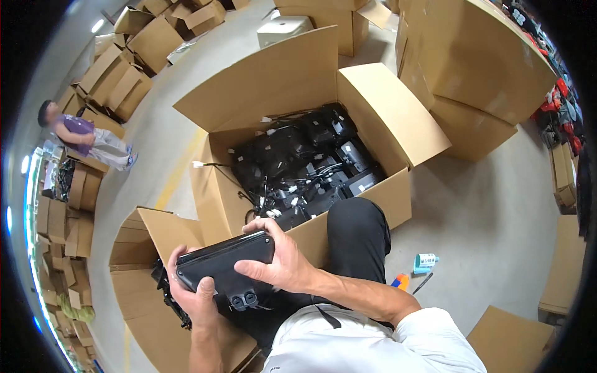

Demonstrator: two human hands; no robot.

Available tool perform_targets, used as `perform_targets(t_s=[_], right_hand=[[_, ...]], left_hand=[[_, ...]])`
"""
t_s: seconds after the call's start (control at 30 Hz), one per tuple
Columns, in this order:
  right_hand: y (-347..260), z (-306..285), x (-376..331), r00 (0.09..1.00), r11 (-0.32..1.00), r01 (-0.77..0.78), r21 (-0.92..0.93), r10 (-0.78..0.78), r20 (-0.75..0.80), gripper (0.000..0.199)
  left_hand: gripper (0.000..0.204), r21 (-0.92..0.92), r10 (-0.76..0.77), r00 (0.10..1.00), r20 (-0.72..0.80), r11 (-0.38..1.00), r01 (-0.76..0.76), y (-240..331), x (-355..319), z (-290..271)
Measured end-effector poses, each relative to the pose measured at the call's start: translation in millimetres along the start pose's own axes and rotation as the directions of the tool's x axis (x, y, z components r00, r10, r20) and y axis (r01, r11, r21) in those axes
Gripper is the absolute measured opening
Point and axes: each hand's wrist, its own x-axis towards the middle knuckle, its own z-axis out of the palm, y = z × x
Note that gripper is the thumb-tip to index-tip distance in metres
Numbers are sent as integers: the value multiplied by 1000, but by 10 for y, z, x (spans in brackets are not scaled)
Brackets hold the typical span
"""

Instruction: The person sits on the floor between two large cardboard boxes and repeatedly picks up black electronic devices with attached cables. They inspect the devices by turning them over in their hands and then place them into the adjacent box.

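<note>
Between my two hands I hold a flat black plastic case [227, 263] with rounded corners, tilted above my lap. My left hand [194, 295] grips its left end, fingers behind and thumb on the near face. Its right end is in my right hand [280, 261], thumb along the front and fingers over the top edge. A black part with two round ends [244, 301] shows just under the case; whether it is joined to it I cannot tell. Beyond my knee stands an open carton [367, 210] full of black units [280, 152] with cables and white connectors.
A second open carton [146, 304] with black parts stands at my left. On the floor to the right lie a teal-and-white bottle [425, 263] and an orange-and-blue object [401, 282]. Tall cartons [472, 68] rise at the far right. A person [87, 135] stands far left.
</note>
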Motion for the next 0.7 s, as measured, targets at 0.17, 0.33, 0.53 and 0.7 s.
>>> perform_targets(t_s=[0.17,0.33,0.53,0.7], right_hand=[[-103,-206,35,999,996,26,-87,-23,37,64],[-372,-568,404,985,973,2,-229,38,171,65],[-657,-636,858,903,875,317,-365,-161,398,80],[-620,-1500,1152,778,969,-167,-183,243,579,117]], left_hand=[[84,-83,-252,947,202,958,273,18,79,44],[81,-167,-262,938,226,938,303,-27,250,272],[67,299,-359,718,597,929,216,160,571,426],[70,-315,-156,873,462,891,326,-57,952,858]])
